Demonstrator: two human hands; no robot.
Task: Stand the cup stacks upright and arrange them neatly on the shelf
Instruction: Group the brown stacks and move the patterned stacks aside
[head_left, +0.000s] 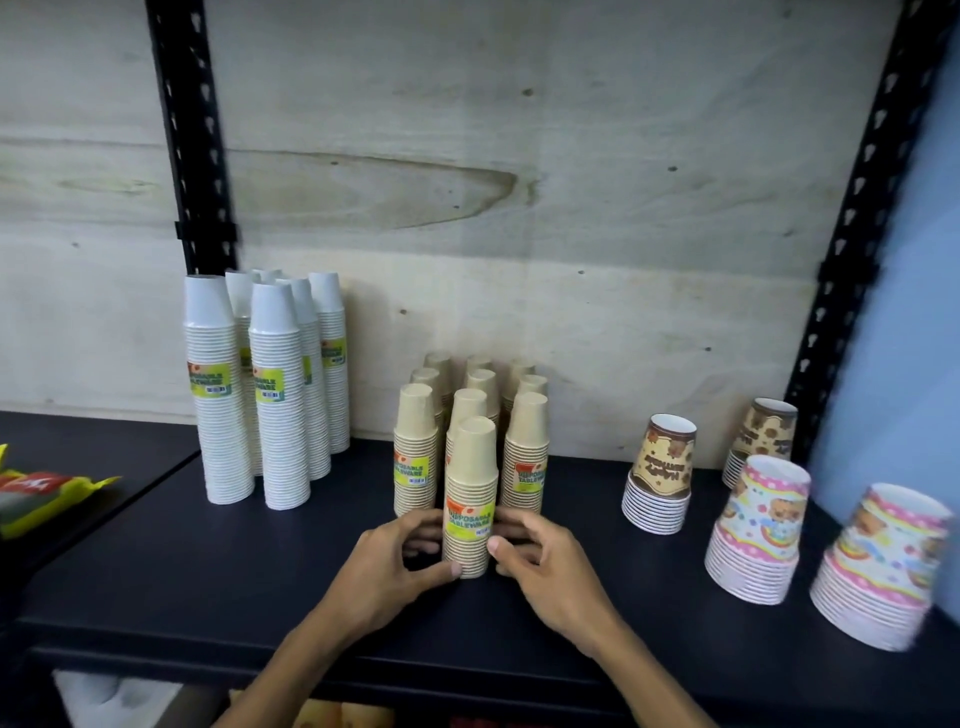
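A tan cup stack (470, 467) with a yellow-green label stands upright at the front of the dark shelf (208, 571). My left hand (395, 561) grips its base from the left and my right hand (540, 561) grips it from the right. Right behind it stand several more tan cup stacks (524, 447) in rows, all upright. A group of tall white cup stacks (275, 395) stands at the back left.
Two brown patterned cup stacks (662, 478) and two pink patterned cup stacks (758, 530) stand upright on the right. Black slotted uprights (852, 249) frame the wooden back panel. A yellow and red packet (36, 493) lies at the far left.
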